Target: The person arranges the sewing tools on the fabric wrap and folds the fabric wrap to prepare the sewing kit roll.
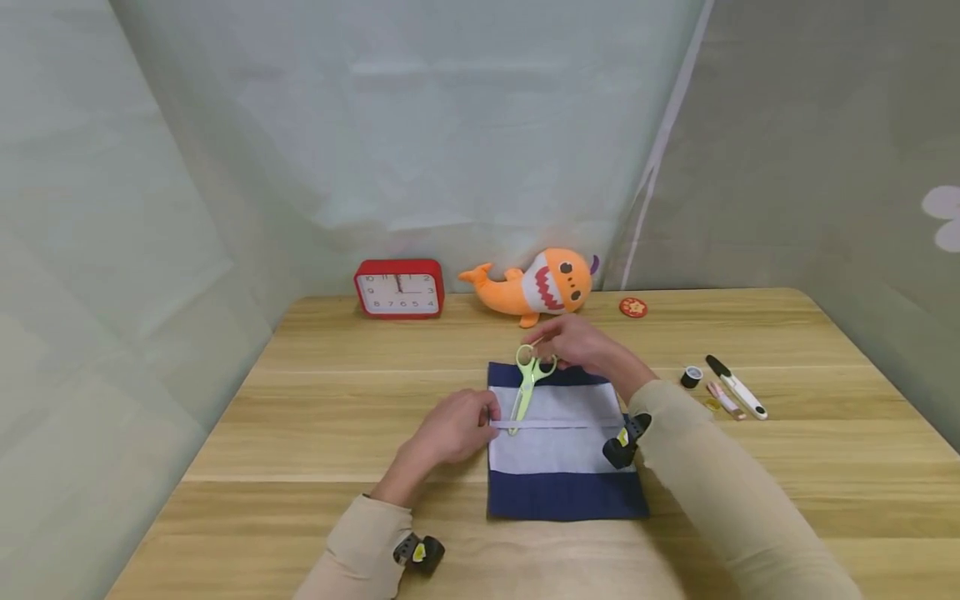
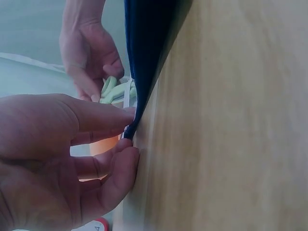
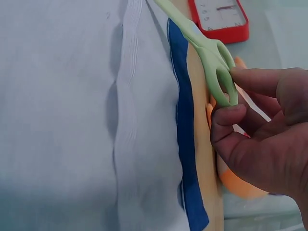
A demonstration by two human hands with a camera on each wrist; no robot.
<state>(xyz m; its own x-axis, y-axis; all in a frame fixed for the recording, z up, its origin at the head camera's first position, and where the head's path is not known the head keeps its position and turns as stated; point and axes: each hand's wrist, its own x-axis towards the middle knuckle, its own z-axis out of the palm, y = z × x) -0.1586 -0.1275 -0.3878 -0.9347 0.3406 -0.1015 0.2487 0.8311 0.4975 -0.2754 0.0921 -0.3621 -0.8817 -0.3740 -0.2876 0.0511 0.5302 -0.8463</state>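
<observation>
A fabric piece (image 1: 566, 497) lies on the table, navy at its near and far ends with a pale middle section. Across that middle runs a white elastic band (image 1: 570, 423). My left hand (image 1: 452, 427) pinches the fabric's left edge by the band, between thumb and fingers (image 2: 108, 168). Light green scissors (image 1: 527, 387) slant over the pale section, points toward me, and their tip appears to pass under the band. With thumb and fingertips, my right hand (image 1: 576, 343) holds one handle ring (image 3: 222, 84) of the scissors at the fabric's far end.
At the back stand a red clock (image 1: 400, 289) and an orange shark plush (image 1: 528, 286), with a red round patch (image 1: 633, 307) beside them. To the right lie a black thread spool (image 1: 692, 377), a pink-and-clear small item (image 1: 726, 401) and a black-and-white tool (image 1: 737, 387).
</observation>
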